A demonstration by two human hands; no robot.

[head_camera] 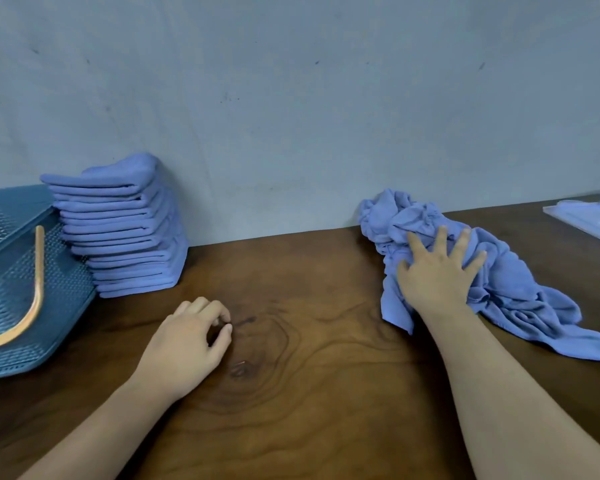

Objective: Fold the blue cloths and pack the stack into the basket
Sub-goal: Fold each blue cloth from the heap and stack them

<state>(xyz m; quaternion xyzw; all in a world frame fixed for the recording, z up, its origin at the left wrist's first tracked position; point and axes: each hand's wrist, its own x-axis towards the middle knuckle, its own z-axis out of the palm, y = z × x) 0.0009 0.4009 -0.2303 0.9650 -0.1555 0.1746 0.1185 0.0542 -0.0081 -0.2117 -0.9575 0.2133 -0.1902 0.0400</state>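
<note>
I am fetching the next cloth to fold. My right hand [437,268] lies spread, fingers open, on the crumpled blue cloths [482,271] near the bench's [326,358] back edge, gripping nothing yet; it must pinch one free. My left hand [191,337] rests loosely curled, empty. The folded stack [125,230] stands at the back left, beside the blue basket [21,271], which seems empty.

Your right hand [437,275] lies flat, fingers spread, on the crumpled blue cloths [499,282] heaped near the counter's [309,393] back edge toward its right end. Your left hand [187,344] rests loosely curled on bare wood near the middle. A tall stack of folded blue cloths [125,230] stands at the back edge, left, touching the blue basket [32,306] with its orange handle [32,299].
</note>
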